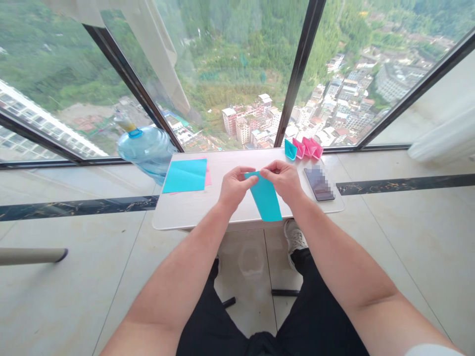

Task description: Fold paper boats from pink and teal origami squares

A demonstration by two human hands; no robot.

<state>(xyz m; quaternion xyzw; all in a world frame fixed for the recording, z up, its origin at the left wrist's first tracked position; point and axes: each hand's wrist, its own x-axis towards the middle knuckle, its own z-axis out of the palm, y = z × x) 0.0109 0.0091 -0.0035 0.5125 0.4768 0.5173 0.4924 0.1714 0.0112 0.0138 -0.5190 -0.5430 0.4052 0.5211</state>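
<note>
A folded sheet of blue paper (267, 200) hangs between my two hands above the front part of the small white table (193, 212). My left hand (236, 186) pinches its upper left corner between thumb and fingers. At the upper right corner, my right hand (285, 180) grips the paper the same way. The lower end of the sheet reaches down to the table's front edge. Right of my right hand lies a phone (319, 183), its screen partly blurred out.
Blue paper sheets (185, 175) lie at the table's left, with pink paper (208, 173) beneath. Folded paper pieces, one blue (290, 150) and several pink (308, 148), stand at the back right. A large water bottle (146, 148) stands left of the table, by the window.
</note>
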